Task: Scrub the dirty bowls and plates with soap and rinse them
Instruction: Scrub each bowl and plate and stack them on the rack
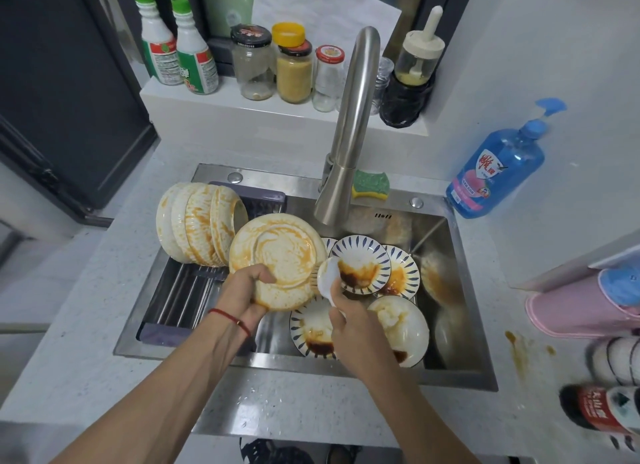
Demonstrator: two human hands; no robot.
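Note:
Over the steel sink [460,276] my left hand [246,287] grips the lower rim of a round plate [277,256], tilted up and smeared orange. My right hand [349,318] holds a white brush [327,278] whose head touches the plate's right edge. Several orange-streaked bowls [194,221] stand on edge on the dark drain rack [180,294] at the sink's left. Blue-patterned plates [363,264] with brown sauce lie in the basin, with a white bowl [403,325] beside them. A green and yellow sponge [370,185] sits behind the faucet [349,124].
A blue dish soap pump bottle [495,169] stands on the counter right of the sink. Jars [294,69] and spray bottles [180,48] line the ledge behind. A pink container [585,308] and more items crowd the right counter, near an orange spill [516,346].

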